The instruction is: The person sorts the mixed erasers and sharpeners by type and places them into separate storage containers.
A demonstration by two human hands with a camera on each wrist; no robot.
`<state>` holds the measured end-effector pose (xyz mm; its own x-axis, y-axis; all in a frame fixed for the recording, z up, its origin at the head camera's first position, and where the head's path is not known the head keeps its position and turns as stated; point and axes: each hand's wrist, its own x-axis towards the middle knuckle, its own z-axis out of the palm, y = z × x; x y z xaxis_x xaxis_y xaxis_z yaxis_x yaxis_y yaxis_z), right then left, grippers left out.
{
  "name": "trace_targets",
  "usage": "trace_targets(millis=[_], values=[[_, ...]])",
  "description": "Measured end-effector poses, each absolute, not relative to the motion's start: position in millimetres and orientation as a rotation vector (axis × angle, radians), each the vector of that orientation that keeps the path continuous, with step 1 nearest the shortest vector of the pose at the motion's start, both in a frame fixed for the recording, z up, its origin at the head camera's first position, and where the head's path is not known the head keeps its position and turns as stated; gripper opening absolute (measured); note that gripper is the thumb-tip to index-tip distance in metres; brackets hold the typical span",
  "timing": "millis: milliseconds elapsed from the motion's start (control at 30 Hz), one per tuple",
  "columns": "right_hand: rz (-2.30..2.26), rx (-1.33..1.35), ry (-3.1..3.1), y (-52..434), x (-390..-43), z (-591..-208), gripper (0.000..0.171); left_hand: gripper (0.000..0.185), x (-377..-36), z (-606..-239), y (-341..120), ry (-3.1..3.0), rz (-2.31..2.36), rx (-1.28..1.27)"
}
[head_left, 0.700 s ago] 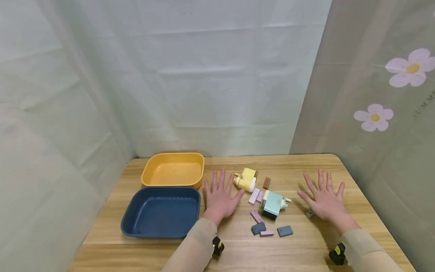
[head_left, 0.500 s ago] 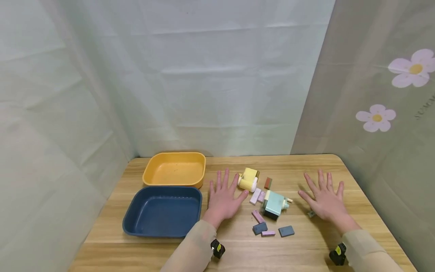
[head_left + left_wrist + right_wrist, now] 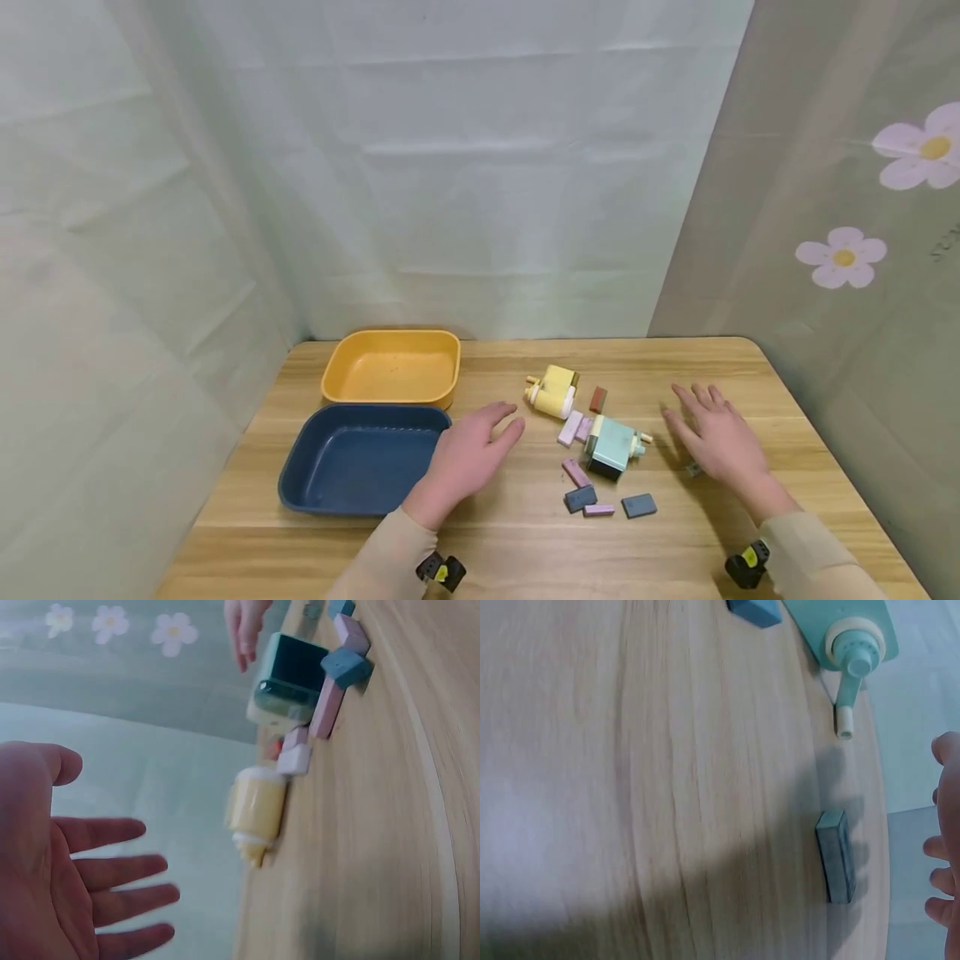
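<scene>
Teal sharpener [image 3: 612, 445]: a teal block-shaped toy with a small crank; it stands on the surface [image 3: 517, 550] between the two hands, nearer the right one, touched by neither.
Left hand [image 3: 467, 454]: lifted off the surface to the left of the teal sharpener, beside the near right corner of the blue tray; the palm is turned partly on edge, the forearm slants in from the near edge. The left wrist view shows the palm bare.
Left fingers [image 3: 112, 864]: loosely spread and relaxed, holding nothing.
Right hand [image 3: 716, 442]: palm down, low over the surface just right of the teal sharpener, forearm running back to the near right corner.
Right fingers [image 3: 693, 400]: straight, close together, pointing away from the person, gripping nothing.
Grey block [image 3: 835, 854]: lies flat on the surface to the right of the teal sharpener, in the shadow of the right hand; whether the hand touches it I cannot tell.
Yellow sharpener [image 3: 553, 391]: behind and left of the teal sharpener, apart from both hands.
Small blocks [image 3: 577, 472]: pink, dark blue and brown pieces scattered close around the teal sharpener, some touching it.
Blue tray [image 3: 315, 492]: well left of the teal sharpener.
Yellow tray [image 3: 450, 367]: just behind the blue tray, farther from the teal sharpener.
</scene>
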<state>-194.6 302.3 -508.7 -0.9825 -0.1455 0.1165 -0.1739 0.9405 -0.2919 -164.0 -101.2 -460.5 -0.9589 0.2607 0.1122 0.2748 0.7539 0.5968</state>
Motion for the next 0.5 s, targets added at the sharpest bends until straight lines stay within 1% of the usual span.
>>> trace_targets(millis=[100,267,333,500], values=[[0.495,0.229,-3.012,299,-192,-505,0.070,0.050,-156,-455,-121,-2.856,-1.040,-0.482],[0.530,0.188,-3.020,295,-188,-503,0.069,0.034,-142,-448,-150,-2.787,-1.116,-0.460],[0.530,0.182,-3.026,293,-186,-503,0.068,0.031,-138,-446,-162,-2.760,-1.147,-0.454],[0.522,0.210,-3.028,286,-183,-504,0.063,0.029,-129,-447,-196,-2.683,-1.218,-0.481]])
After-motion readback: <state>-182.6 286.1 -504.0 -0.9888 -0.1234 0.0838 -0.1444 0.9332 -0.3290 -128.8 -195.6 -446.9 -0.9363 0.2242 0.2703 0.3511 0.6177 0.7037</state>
